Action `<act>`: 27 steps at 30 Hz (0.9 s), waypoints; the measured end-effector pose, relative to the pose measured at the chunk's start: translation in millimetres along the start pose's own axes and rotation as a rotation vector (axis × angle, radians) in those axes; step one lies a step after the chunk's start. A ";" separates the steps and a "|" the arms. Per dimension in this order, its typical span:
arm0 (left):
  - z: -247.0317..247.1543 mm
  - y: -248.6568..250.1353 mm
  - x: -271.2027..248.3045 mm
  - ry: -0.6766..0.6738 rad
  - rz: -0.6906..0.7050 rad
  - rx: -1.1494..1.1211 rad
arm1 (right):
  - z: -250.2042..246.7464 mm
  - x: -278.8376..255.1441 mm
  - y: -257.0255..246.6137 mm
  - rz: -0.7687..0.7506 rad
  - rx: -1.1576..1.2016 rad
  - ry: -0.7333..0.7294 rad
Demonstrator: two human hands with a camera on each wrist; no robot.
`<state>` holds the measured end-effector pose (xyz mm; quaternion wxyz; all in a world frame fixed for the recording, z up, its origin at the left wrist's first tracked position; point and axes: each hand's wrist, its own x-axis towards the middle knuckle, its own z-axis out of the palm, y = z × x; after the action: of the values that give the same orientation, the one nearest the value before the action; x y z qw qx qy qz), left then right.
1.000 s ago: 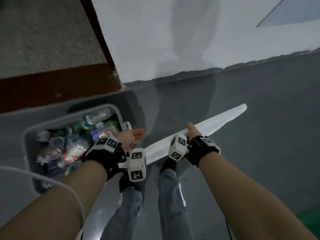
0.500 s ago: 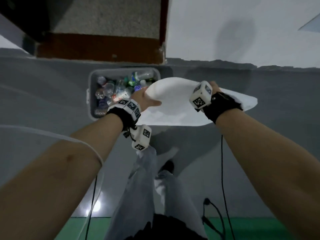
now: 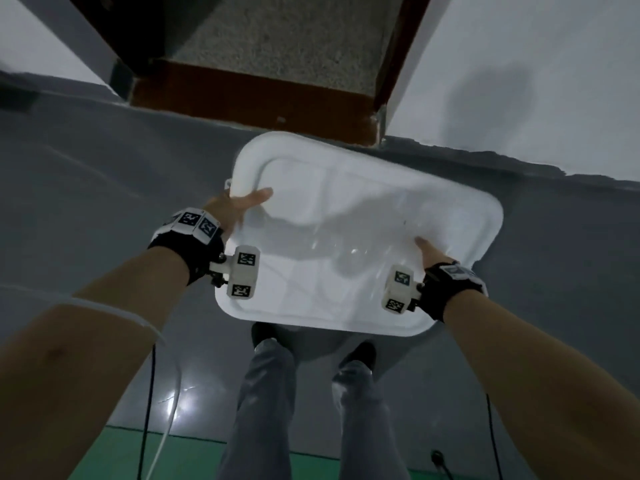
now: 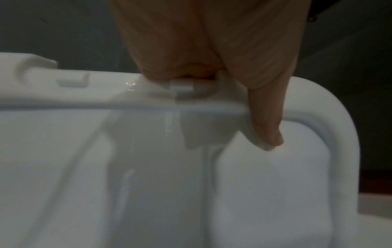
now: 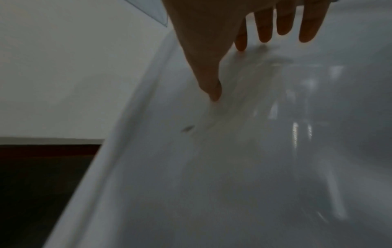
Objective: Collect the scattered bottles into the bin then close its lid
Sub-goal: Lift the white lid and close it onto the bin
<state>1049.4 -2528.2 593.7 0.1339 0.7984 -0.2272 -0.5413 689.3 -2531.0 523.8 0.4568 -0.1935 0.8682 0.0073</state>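
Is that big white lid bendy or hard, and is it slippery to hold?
The lid probably stays fairly stiff: it looks flat though held only at two edges. Its glossy shine suggests slipperiness, so the left hand hooking its rim helps. The right hand just rests flat.

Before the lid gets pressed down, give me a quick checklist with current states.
1. Left hand grips the lid edge, thumb on top: ok.
2. Right hand on the lid's right edge: ok; its grip: cannot tell.
3. Lid roughly level: ok.
4. Lid lined up with the bin rim: cannot tell, bin hidden beneath.
5. Bottles all below the rim: cannot tell.
6. Feet clear of the lid: ok.
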 end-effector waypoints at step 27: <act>-49.4 16.6 258.1 -0.044 -0.147 -0.321 | 117.4 130.4 -114.4 0.067 0.136 0.183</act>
<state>1171.7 -2675.1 412.7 0.2148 0.7693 -0.0818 -0.5962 755.1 -2657.5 370.4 0.3870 -0.1328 0.9109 -0.0540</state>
